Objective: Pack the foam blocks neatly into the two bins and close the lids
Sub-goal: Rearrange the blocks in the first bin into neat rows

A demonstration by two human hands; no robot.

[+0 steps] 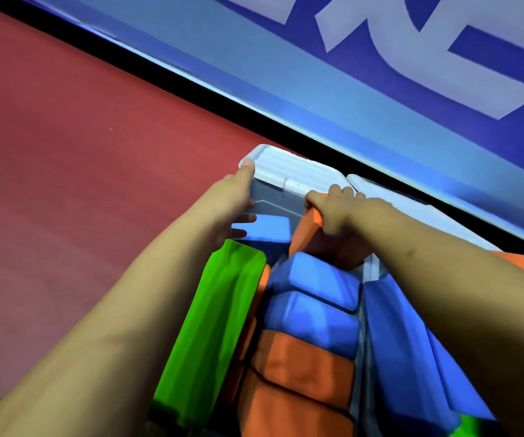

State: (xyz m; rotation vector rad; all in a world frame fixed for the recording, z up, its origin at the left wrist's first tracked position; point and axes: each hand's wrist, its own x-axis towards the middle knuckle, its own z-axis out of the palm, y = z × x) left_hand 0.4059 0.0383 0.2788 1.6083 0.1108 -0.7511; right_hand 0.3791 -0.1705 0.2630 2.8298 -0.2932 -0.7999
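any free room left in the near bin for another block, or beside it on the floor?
Free: the red floor left of the bin, and a small gap at the bin's far wall, between the left hand and the orange block the right hand grips. Crowded: the green block, blue blocks and orange blocks fill the rest.

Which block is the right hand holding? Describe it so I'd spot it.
Start at the blue wall, then drop to the grey bin below it. At its far end the right hand grips an orange block, the only one standing up above the rest.
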